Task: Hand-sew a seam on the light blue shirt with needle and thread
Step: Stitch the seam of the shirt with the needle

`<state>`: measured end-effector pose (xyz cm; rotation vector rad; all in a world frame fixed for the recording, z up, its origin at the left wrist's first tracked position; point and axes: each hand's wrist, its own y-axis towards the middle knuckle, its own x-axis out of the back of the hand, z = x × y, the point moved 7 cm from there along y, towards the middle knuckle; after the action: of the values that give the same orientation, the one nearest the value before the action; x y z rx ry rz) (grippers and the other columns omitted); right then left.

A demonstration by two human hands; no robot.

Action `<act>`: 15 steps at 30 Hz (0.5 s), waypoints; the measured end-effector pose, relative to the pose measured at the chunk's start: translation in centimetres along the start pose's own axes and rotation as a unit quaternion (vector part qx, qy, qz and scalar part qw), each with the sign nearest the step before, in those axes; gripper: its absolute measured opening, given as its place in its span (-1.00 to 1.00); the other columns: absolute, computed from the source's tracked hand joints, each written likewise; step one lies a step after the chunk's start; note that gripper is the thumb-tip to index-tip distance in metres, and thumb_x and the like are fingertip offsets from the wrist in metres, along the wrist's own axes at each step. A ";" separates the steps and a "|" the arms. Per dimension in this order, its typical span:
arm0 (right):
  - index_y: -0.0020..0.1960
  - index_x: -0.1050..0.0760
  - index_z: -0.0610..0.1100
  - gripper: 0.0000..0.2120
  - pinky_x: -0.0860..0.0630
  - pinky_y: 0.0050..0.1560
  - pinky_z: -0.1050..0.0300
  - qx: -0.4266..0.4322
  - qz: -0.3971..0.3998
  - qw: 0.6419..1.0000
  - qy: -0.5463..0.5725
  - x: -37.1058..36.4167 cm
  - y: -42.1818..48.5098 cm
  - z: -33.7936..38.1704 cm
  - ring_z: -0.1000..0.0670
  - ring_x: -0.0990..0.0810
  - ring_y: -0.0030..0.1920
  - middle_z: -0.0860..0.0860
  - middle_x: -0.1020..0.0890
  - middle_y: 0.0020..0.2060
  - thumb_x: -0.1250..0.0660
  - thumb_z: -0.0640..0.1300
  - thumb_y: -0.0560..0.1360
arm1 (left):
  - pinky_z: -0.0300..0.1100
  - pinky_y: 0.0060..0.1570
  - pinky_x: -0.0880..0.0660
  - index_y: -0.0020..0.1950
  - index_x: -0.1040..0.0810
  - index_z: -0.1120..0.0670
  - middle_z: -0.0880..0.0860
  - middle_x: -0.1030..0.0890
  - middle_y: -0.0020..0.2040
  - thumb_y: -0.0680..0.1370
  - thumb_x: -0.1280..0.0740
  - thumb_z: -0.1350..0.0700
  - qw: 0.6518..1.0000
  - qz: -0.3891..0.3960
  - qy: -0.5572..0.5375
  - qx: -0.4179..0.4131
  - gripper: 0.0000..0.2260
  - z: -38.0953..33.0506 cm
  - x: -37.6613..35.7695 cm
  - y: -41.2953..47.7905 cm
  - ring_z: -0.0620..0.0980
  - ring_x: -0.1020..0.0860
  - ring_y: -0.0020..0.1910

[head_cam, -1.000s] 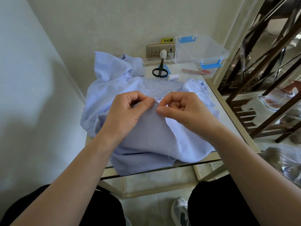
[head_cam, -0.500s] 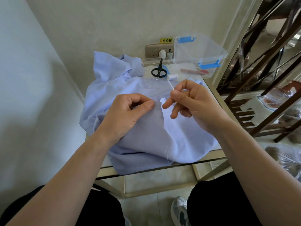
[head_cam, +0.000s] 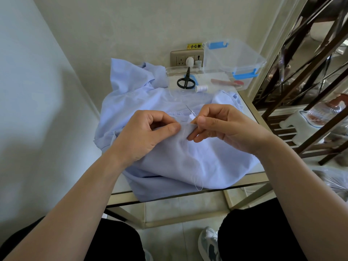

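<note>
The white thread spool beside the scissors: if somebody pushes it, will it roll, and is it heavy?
The white thread spool lies on its side, so it would probably roll at a light push. It looks small beside the scissors, so it is likely very light.

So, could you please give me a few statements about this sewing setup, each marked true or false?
1. The right hand pinches the needle. True.
2. The left hand holds the scissors. False: it grips a fold of the light blue shirt; the scissors lie at the back of the table.
3. A white thread spool lies just right of the scissors. True.
4. The clear plastic box stands on the floor. False: it is at the table's far right corner.
5. The light blue shirt hangs over the table's near edge. True.
</note>
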<state>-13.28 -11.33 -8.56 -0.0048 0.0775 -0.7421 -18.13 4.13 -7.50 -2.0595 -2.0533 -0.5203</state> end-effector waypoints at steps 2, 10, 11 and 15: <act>-0.13 -0.49 -0.30 -0.83 -0.58 -0.04 0.17 -0.009 0.015 1.000 -0.005 0.0 -0.2 -0.2 -0.13 -0.70 -0.08 -0.28 -0.58 -0.13 -0.32 -0.17 0.53 | -0.43 -0.11 -0.43 -0.21 -0.66 0.07 -0.13 -0.65 -0.29 0.53 -0.41 0.21 1.000 -0.002 0.015 -0.002 -0.87 0.1 0.2 -0.1 -0.26 -0.56 -0.24; -0.22 -0.64 -0.04 -0.73 -0.52 0.03 0.19 -0.030 0.074 0.993 -0.082 -0.8 -0.5 -0.5 -0.13 -0.67 -0.02 -0.35 -0.61 -0.01 -0.23 -0.24 0.53 | -0.43 -0.10 -0.43 -0.21 -0.67 0.05 -0.11 -0.66 -0.28 0.52 -0.42 0.21 0.999 0.000 0.033 -0.007 -0.87 0.2 0.2 -0.1 -0.25 -0.56 -0.23; -0.28 -0.62 0.01 -0.70 -0.51 0.01 0.22 -0.031 0.079 0.992 -0.094 -0.9 -0.6 -0.4 -0.10 -0.67 -0.04 -0.31 -0.63 -0.01 -0.24 -0.23 0.52 | -0.43 -0.10 -0.43 -0.21 -0.67 0.05 -0.12 -0.66 -0.28 0.52 -0.42 0.21 0.999 -0.001 0.032 -0.007 -0.87 0.2 0.2 -0.1 -0.25 -0.56 -0.23; -0.30 -0.56 -0.05 -0.81 -0.44 -0.07 0.32 -0.032 0.082 0.987 -0.132 -0.9 -0.5 -0.4 -0.03 -0.64 -0.11 -0.26 -0.67 -0.07 -0.32 -0.14 0.49 | -0.43 -0.11 -0.42 -0.21 -0.66 0.06 -0.12 -0.65 -0.28 0.52 -0.42 0.21 0.999 -0.003 0.035 -0.014 -0.88 0.1 0.1 0.0 -0.25 -0.56 -0.24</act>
<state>-14.35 -11.11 -8.88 -0.1555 -0.1505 -0.5679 -18.14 4.28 -7.53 -2.0205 -2.0261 -0.6149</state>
